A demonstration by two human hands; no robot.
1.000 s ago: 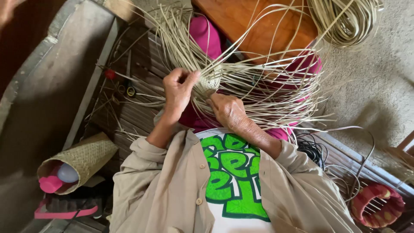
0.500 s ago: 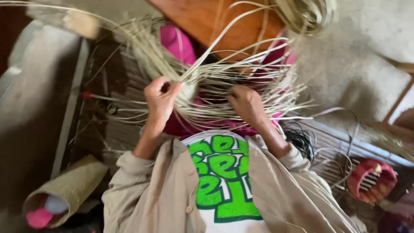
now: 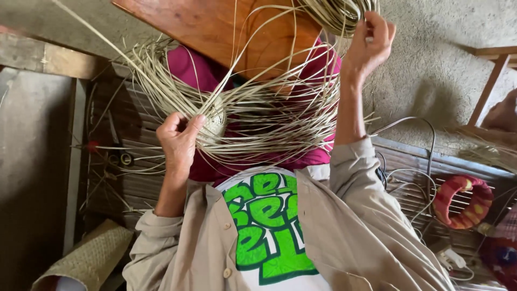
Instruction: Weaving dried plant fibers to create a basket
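Two hands busy, left grip point(image 3: 180, 137) pinching woven start point(image 3: 212, 123), right grip point(image 3: 371, 43) closed on strand point(image 3: 353, 19) above

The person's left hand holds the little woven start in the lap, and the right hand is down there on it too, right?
Not quite. In the head view the left hand does hold the woven start, but the right hand is raised high, pinching cane strands.

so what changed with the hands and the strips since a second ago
The right hand left the woven start and rose up and away, now pinching a thin pale strip drawn out high. The left hand stayed gripping the woven start at the centre of the loose strips, over the lap. The rolled mat still lies on the floor.
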